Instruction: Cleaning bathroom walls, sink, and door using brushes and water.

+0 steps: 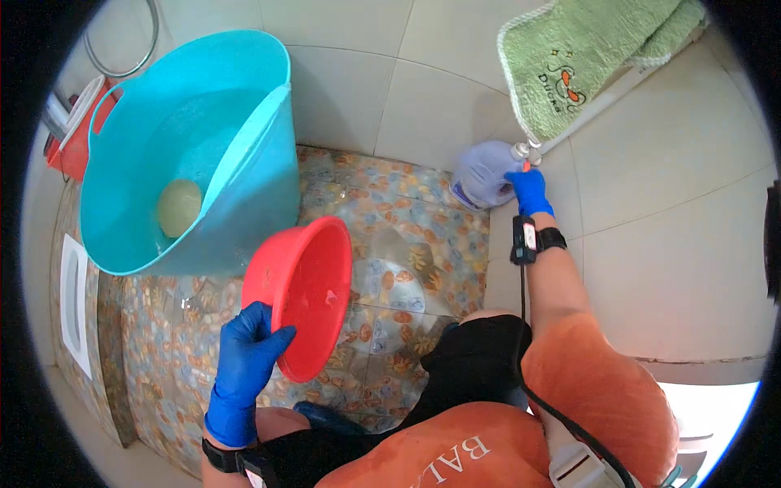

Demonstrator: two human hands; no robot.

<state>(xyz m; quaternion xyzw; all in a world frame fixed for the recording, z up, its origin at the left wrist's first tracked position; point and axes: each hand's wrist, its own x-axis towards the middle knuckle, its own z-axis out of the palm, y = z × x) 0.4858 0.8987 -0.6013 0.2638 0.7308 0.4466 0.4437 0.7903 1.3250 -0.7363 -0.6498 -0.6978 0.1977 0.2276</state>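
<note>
My left hand (249, 360), in a blue glove, grips the rim of a red plastic basin (314, 305). The basin is tipped on its side in the air, its hollow facing right, with a pale fleck on the inner wall. At the far right, my blue-gloved right hand (529, 190) reaches to a lilac plastic jug (482, 171) by the wall. A small orange-red piece (526, 166) shows at its fingertips, beside metal fittings (529, 152). The fingers hide what they touch, so whether they hold it is unclear.
A turquoise flexible tub (268, 183) with water inside stands at left. In it lies a pale round object (180, 207). A green towel (586, 67) hangs over a white pipe (586, 116). The patterned tile floor (390, 244) looks wet. A white squat toilet (74, 305) lies left.
</note>
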